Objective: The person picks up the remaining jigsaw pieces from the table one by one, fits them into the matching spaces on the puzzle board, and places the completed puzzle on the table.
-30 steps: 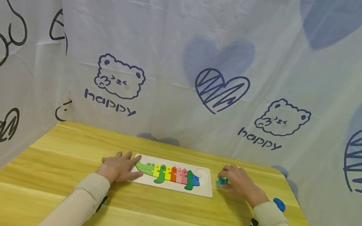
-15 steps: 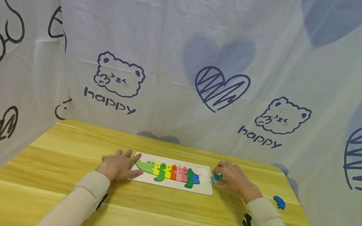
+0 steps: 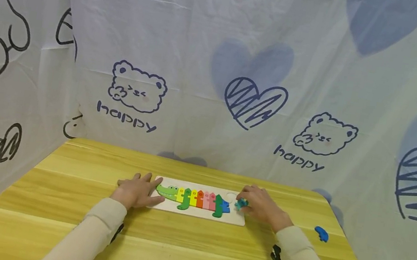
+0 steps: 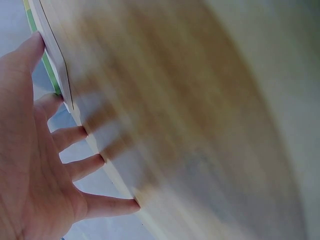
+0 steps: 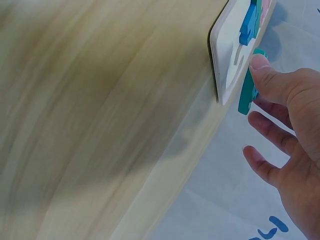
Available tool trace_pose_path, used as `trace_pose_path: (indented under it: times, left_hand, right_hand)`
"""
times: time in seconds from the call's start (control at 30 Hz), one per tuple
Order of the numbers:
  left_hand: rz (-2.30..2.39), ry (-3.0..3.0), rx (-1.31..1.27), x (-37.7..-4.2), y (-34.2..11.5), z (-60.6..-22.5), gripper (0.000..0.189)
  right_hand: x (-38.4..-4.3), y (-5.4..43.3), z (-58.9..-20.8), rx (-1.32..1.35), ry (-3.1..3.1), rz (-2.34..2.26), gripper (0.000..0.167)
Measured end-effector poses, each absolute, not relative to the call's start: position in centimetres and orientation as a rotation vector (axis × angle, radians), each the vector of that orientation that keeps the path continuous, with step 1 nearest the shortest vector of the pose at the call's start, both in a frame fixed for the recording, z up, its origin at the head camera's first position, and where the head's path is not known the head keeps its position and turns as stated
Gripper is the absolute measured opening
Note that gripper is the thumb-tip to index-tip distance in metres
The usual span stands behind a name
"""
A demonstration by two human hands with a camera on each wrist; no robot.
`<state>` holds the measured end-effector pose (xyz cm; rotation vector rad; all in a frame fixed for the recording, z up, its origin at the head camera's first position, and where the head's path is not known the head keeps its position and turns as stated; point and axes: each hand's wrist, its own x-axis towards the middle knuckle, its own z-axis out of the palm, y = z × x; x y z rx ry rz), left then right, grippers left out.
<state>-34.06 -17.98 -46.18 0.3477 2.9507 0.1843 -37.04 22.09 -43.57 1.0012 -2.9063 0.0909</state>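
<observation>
A white puzzle board [image 3: 195,212] lies on the table, bearing a crocodile of coloured pieces: a light green head [image 3: 167,192], yellow, orange and pink segments, dark green leg pieces and a blue piece [image 3: 225,206]. My left hand [image 3: 136,191] is spread at the board's left end, thumb and index finger on its edge, the other fingertips on the table. My right hand [image 3: 262,206] pinches a teal puzzle piece [image 3: 241,204] between thumb and fingers, over the board's right end, beside the bare curved recess. In the right wrist view the teal piece [image 5: 246,90] is tilted up close to the board.
A blue curved puzzle piece [image 3: 321,234] lies on the wooden table [image 3: 157,249] to the right of my right arm. White printed cloth [image 3: 203,56] hangs behind and at both sides of the table.
My right hand has moved left with the teal puzzle piece, from beside the board to over its right end. The left hand has stayed in place.
</observation>
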Motion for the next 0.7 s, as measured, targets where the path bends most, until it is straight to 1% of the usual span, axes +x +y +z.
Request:
trace_pose_path:
  times: [0.3, 0.7]
  left_hand:
    - [0.181, 2.953, 0.350, -34.1, -17.9, -46.3, 0.080]
    - [0.186, 2.951, 0.361, -34.1, -18.0, -46.1, 0.080]
  right_hand:
    - [-36.9, 21.6, -44.0, 1.078, -2.855, 0.096, 0.027]
    - [-37.0, 20.7, -44.3, 1.026, -2.929, 0.131, 0.030]
